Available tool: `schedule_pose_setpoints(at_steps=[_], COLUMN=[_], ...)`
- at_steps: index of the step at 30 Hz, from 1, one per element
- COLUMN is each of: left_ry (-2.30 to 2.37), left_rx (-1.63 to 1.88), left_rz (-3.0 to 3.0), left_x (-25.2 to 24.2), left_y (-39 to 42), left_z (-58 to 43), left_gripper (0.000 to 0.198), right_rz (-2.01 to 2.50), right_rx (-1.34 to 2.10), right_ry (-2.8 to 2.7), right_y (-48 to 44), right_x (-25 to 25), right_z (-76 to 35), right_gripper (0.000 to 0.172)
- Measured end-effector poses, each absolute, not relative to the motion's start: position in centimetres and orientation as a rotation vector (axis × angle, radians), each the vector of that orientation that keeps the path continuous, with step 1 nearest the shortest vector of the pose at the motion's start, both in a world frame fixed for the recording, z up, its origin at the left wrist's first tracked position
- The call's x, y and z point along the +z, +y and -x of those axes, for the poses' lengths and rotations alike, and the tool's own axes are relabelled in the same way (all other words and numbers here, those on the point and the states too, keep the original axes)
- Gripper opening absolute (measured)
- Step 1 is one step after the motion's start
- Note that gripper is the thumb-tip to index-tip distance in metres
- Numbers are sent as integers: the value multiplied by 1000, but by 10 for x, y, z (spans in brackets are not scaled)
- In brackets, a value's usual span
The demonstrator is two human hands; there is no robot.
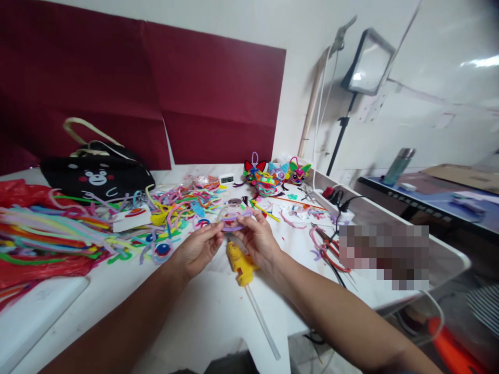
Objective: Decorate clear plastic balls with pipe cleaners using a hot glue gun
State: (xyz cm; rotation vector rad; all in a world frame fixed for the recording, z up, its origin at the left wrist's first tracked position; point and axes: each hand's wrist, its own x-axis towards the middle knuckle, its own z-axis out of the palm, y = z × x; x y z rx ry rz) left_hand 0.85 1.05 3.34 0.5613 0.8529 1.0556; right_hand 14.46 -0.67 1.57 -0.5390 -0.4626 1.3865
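Observation:
Between my two hands is a thin purple pipe cleaner, bent into a curve, above the middle of the table. My left hand pinches its left end between thumb and fingers. At its right end, the fingertips of my right hand are closed on it. Just behind it lies a roll of clear tape, partly covered by my hands. A yellow hot glue gun lies below my hands, with a long clear glue stick sticking out of it toward me.
Many coloured pipe cleaners pile up on the left, before a black bag. Several colourful animal-face ornaments stand at the back. Red-handled pliers lie on the right, near a white raised table edge. A lamp stands behind.

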Motion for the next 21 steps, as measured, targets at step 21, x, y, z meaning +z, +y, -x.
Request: schedule_pose_setpoints(at_steps=[21], left_ry=[800], left_rx=[1143], left_rz=[-584], left_x=[29], left_y=[11], left_z=[-9], left_gripper=[28], right_rz=[603], right_rx=[1357], right_ry=[-501], right_y=[-6], right_x=[11], right_z=[-140], right_gripper=[60])
